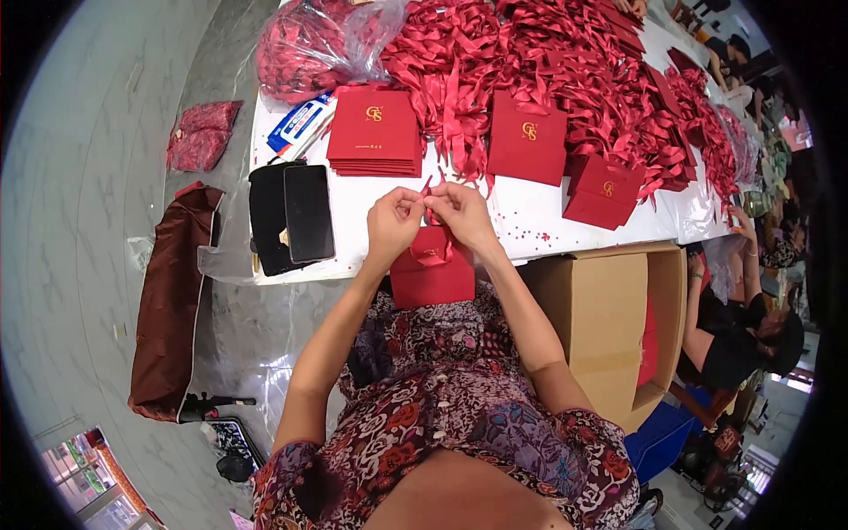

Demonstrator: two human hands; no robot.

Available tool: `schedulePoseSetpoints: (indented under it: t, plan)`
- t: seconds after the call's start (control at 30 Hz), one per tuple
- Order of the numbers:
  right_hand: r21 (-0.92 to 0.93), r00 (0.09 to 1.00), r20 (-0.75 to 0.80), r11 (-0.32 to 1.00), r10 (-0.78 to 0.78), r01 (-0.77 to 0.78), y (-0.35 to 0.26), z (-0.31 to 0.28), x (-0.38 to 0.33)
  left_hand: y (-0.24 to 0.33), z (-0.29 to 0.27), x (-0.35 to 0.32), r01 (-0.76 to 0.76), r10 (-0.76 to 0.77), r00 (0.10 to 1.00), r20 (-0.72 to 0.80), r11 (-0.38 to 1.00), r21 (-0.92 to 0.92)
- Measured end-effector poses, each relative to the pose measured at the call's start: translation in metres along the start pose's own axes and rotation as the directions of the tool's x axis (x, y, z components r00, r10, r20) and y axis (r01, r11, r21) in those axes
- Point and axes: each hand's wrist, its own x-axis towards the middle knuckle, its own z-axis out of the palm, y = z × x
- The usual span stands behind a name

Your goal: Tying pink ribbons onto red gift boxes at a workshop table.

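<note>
My left hand (396, 223) and my right hand (461, 214) meet at the table's near edge, fingertips pinched close together. Between them both grip a narrow red ribbon (430, 188). Just below hangs or rests a small red paper gift bag (433, 284) with a gold emblem, in front of my body; what bears it is hidden. Beyond my left hand lies a neat stack of flat red bags (373, 128). Another red bag (527, 141) lies past my right hand, and a smaller one (604, 193) sits farther right. Red ribbons (459, 53) pile up behind them.
A phone (308, 215) on a black case and a blue-white packet (302, 124) lie on the white table (521, 225) at left. An open cardboard box (609, 327) stands right, below the table edge. Another person (751, 327) works at far right.
</note>
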Motion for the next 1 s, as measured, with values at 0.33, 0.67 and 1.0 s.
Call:
schedulePoseSetpoints:
  t: [0.33,0.67,1.0]
  plan:
    - [0.07,0.951,-0.239,0.973,-0.199,0.221,-0.007,-0.002,-0.004,0.01,-0.02,-0.031,-0.189,0.197,0.973,-0.118,0.979,0.074]
    - [-0.194,0.913,-0.357,0.972,-0.196,0.133,-0.008,-0.017,0.024,0.024,-0.035,-0.073,-0.097,0.14,0.935,0.325,0.985,-0.144]
    - [-0.043,0.905,-0.363,0.975,-0.22,0.22,-0.002,-0.023,0.0,0.028,-0.035,-0.061,-0.082,0.12,0.987,0.102,0.944,-0.319]
